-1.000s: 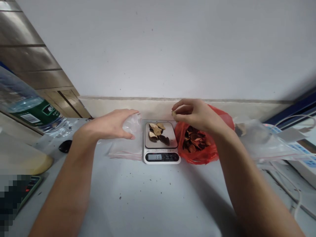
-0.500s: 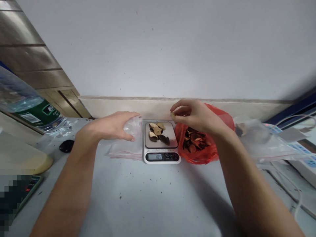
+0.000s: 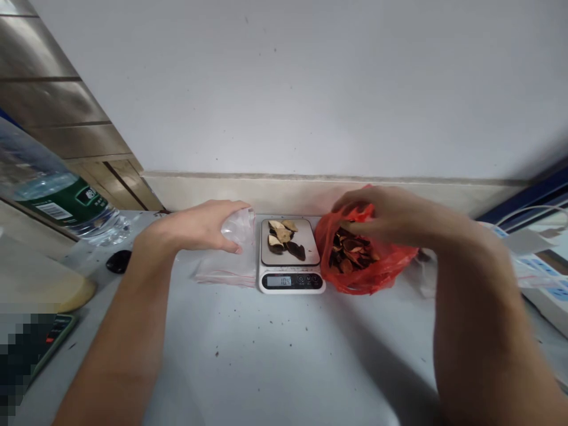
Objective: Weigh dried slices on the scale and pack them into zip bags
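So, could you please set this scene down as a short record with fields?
Left grip: thumb and fingertips apart, at a clear plastic bag
Right grip: at the mouth of a red plastic bag; fingertips partly hidden, anything held cannot be told
Red bag contents: dark, thin pieces
Scale: between the two bags, bearing several pale and dark slices
Display: digits 1, 0, 4; decimal point unclear
Far left: bottle with green label, tilted in view

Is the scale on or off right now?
On: the scale's display shows digits, with a few dried pieces lying on its plate.
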A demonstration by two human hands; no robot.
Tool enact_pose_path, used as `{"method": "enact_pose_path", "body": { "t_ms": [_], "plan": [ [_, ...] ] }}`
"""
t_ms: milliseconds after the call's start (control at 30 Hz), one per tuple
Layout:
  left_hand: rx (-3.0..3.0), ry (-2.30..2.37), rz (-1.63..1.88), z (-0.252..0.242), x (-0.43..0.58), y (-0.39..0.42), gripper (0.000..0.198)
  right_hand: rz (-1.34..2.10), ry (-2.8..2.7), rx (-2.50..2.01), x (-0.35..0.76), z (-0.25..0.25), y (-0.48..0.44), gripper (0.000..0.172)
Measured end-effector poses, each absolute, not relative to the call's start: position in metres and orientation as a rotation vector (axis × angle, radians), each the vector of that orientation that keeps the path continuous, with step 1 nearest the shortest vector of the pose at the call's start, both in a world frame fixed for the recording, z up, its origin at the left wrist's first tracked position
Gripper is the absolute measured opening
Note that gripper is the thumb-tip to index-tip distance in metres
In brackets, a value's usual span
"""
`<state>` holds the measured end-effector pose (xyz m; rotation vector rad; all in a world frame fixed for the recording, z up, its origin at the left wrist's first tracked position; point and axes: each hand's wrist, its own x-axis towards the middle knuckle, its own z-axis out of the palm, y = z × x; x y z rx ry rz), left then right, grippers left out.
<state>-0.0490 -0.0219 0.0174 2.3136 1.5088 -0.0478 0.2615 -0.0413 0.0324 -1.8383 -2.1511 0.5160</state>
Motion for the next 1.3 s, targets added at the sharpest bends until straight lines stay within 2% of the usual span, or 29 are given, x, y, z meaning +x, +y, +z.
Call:
{"method": "enact_pose_path", "body": {
  "t_ms": [133,267,300,467,600,667,833,1033,1300],
  "plan": [
    [2.325,1.499,-0.029,0.015,-0.052,-0.021,0.087,0.293,-2.06,-1.857,0.267,0.04,-0.045,0.039],
    [2.311,1.508,-0.08,0.015,-0.052,-0.02,0.089,0.422,-2.1,-1.651,0.24,0.033,-0.043,0.024],
    [2.307,1.508,-0.097,0.016,-0.051,-0.021,0.09,0.48,-2.142,-1.641,0.231,0.028,-0.042,0.026],
    [2.308,1.483,-0.137,0.018,-0.051,-0.022,0.085,0.695,-2.355,-1.772,0.19,0.002,-0.033,0.064],
    [2.292,1.502,-0.153,0.016,-0.053,-0.021,0.088,0.612,-2.386,-1.933,0.169,-0.01,-0.028,0.078],
    [2.278,1.506,-0.155,0.015,-0.052,-0.02,0.089,0.6,-2.415,-1.925,0.165,-0.013,-0.026,0.074],
    [2.275,1.462,-0.153,0.015,-0.046,-0.021,0.079,0.582,-2.452,-1.803,0.167,-0.018,-0.018,0.038],
    [2.264,1.412,-0.113,0.013,-0.04,-0.022,0.072,0.655,-2.334,-1.743,0.175,-0.021,-0.016,0.048],
    [2.298,1.399,-0.131,0.009,-0.038,-0.019,0.064,0.773,-2.21,-1.61,0.19,-0.023,-0.017,0.023]
  ]
}}
